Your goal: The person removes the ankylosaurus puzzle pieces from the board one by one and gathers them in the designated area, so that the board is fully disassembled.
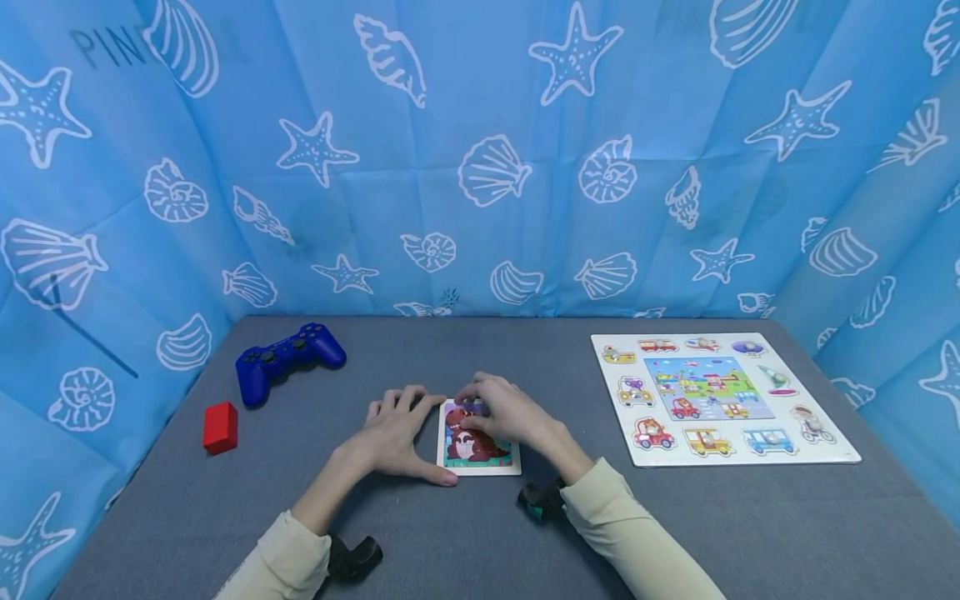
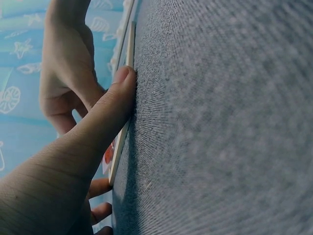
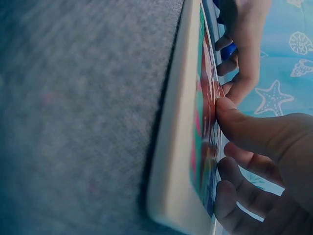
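Observation:
A small square picture puzzle (image 1: 480, 454) with a brown dinosaur and a pale frame lies flat on the grey table. My left hand (image 1: 393, 437) holds it at its left side, thumb along the front edge and forefinger at the far left corner. In the left wrist view that thumb (image 2: 120, 93) lies against the puzzle's edge. Over the upper right part of the picture is my right hand (image 1: 506, 408), its thumb and fingertips resting on the surface. The right wrist view shows the right thumb (image 3: 227, 110) and the bent fingers apart on the glossy picture, partly hiding it.
A blue game controller (image 1: 288, 358) and a red block (image 1: 221, 428) lie at the left of the table. To the right is a large white knob puzzle board (image 1: 622, 400) with vehicle pieces. A blue shell-patterned curtain (image 1: 450, 200) hangs behind the table.

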Available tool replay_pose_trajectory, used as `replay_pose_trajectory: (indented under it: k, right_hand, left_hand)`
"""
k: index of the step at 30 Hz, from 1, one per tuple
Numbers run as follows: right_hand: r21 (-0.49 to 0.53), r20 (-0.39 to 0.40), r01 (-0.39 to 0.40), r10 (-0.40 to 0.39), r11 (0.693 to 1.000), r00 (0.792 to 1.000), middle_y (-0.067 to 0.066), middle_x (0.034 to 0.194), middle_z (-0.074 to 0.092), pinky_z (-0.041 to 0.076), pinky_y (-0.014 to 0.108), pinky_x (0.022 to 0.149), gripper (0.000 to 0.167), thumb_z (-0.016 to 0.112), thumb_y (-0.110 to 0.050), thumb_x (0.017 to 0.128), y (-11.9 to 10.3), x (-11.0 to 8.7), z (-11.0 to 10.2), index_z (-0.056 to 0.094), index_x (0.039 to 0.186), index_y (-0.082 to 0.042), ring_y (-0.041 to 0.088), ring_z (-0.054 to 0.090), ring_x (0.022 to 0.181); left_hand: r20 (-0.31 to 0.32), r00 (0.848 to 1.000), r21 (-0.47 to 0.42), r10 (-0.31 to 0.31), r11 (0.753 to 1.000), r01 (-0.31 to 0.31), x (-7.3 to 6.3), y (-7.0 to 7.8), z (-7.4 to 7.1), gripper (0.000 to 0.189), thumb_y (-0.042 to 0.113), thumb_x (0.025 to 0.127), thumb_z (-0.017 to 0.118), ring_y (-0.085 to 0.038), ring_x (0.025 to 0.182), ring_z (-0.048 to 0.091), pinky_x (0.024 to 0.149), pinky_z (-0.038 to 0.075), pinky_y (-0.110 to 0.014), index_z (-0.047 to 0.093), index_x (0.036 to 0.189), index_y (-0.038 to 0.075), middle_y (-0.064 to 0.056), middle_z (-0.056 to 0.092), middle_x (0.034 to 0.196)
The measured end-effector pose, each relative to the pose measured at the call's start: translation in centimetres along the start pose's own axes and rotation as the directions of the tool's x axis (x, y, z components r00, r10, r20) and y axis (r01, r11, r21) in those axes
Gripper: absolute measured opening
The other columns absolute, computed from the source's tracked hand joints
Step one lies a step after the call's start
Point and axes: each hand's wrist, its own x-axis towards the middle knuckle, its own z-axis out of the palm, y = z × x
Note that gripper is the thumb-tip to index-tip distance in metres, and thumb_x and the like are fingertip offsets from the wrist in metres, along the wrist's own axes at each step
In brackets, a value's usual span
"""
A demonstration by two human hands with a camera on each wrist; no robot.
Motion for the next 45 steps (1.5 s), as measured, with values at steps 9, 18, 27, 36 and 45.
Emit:
replay_pose_trajectory:
  k: [9,18,27,36,45]
  right_hand:
    - [-0.015,-0.013,0.007,-0.007,1.0,1.0,0.008,0.11,0.066,0.051,0.031,0.073,0.028,0.072,-0.016,0.096,0.1,-0.1,0.2,0.073,0.122,-0.006,0.013,0.058,0.084]
    - [-0.008,-0.038,0.016,-0.016,1.0,0.999,0.011,0.114,0.068,0.056,0.036,0.08,0.027,0.069,-0.014,0.098,-0.1,-0.3,0.1,0.07,0.123,-0.004,0.021,0.066,0.097]
    - [-0.048,-0.082,0.005,-0.009,0.999,0.997,0.01,0.113,0.07,0.054,0.035,0.078,0.029,0.07,-0.02,0.098,0.4,-0.8,-1.0,0.071,0.124,-0.006,0.018,0.065,0.093]
    - [-0.063,-0.123,-0.013,0.006,0.998,0.992,0.011,0.112,0.07,0.053,0.037,0.078,0.029,0.07,-0.019,0.098,1.8,-1.8,-2.9,0.071,0.123,-0.005,0.023,0.066,0.097]
    - [-0.089,-0.163,-0.018,0.004,0.996,0.987,0.012,0.111,0.071,0.053,0.039,0.078,0.028,0.071,-0.017,0.097,3.6,-2.8,-4.4,0.071,0.121,-0.004,0.027,0.068,0.1]
  left_hand:
    - [-0.004,1.0,0.014,0.002,1.0,-0.002,-0.1,0.0,0.1,0.113,0.08,0.066,0.078,-0.041,0.14,0.033,0.103,0.032,-0.06,0.038,0.157,0.027,-0.012,0.035,0.158]
    - [-0.026,0.999,0.012,0.026,1.0,-0.026,-0.1,-0.2,0.1,0.116,0.083,0.063,0.076,-0.041,0.139,0.035,0.101,0.033,-0.06,0.039,0.156,0.024,-0.013,0.037,0.156]
    - [-0.031,0.999,0.052,0.012,0.999,-0.01,-0.1,0.1,0.0,0.117,0.081,0.062,0.079,-0.039,0.136,0.038,0.103,0.034,-0.061,0.041,0.156,0.023,-0.013,0.04,0.155]
    - [-0.058,0.998,0.092,0.015,0.996,-0.009,-0.5,0.0,-0.3,0.118,0.083,0.06,0.079,-0.037,0.134,0.044,0.104,0.038,-0.061,0.045,0.153,0.02,-0.012,0.045,0.152]
    - [-0.058,0.997,0.087,0.047,0.995,-0.042,-1.3,-0.9,-0.7,0.118,0.083,0.06,0.079,-0.034,0.133,0.046,0.103,0.04,-0.058,0.044,0.154,0.019,-0.011,0.047,0.151]
